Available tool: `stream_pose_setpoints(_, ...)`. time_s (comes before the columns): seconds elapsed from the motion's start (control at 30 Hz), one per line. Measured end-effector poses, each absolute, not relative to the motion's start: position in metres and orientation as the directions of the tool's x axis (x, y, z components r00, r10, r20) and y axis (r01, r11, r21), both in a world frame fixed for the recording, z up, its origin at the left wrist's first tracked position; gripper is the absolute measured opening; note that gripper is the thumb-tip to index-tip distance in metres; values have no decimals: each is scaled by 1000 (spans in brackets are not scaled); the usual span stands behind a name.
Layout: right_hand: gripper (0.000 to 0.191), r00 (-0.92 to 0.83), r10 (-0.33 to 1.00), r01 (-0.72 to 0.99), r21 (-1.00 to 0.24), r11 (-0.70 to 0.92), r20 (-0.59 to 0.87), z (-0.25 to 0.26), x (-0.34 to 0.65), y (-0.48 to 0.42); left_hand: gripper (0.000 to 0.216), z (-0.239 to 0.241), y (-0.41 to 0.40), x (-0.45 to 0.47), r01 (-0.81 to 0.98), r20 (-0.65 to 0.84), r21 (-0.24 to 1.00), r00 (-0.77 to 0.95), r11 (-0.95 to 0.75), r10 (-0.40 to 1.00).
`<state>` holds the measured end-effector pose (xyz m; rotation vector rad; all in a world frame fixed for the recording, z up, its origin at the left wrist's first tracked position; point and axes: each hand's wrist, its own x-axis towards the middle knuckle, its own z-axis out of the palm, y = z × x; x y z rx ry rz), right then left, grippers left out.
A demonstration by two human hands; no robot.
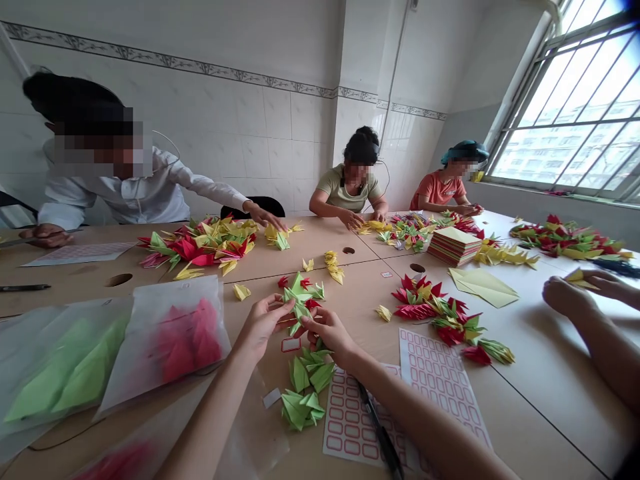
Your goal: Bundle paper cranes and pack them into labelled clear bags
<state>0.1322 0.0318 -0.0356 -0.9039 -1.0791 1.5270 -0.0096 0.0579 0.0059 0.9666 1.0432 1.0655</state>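
Note:
In the middle of the table, my left hand (267, 320) and my right hand (330, 333) pinch a green origami crane (300, 308) between their fingertips. Red and green folded paper pieces (317, 291) lie right behind it. Below my right hand is a small pile of green origami cranes (303, 410). A red-bordered label (291, 345) rests on the table between my wrists. Under my right forearm lie sheets of red-framed stickers (437, 363) and a black pen (381, 437).
Clear bags of green (70, 363) and red folded paper (187, 333) lie at left. Mixed origami heaps (210, 240) and a stack of coloured paper squares (454, 247) stand farther back. Three people sit opposite; another person's hands (575, 293) work at right. Round holes (119, 280) pierce the tabletop.

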Motion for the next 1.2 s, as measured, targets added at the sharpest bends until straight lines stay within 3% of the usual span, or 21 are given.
stream_pose_setpoints(0.23,41,-315,949,-290,-954,-74,22,-27,133,34,37,5,63,-12,-190,-202,957,101,218,974)
stream_pose_setpoints(0.6,35,-293,955,-309,-940,-148,-54,-25,135,32,19,10,59,-7,-314,-216,929,-24,198,976)
stream_pose_setpoints(0.87,35,-265,964,-236,-968,-83,-18,-26,134,32,15,8,62,-8,-359,-196,919,-59,163,979)
stream_pose_setpoints(1.2,34,-237,970,-144,-990,8,43,-32,135,33,29,6,59,-7,-339,-160,932,-61,130,985)
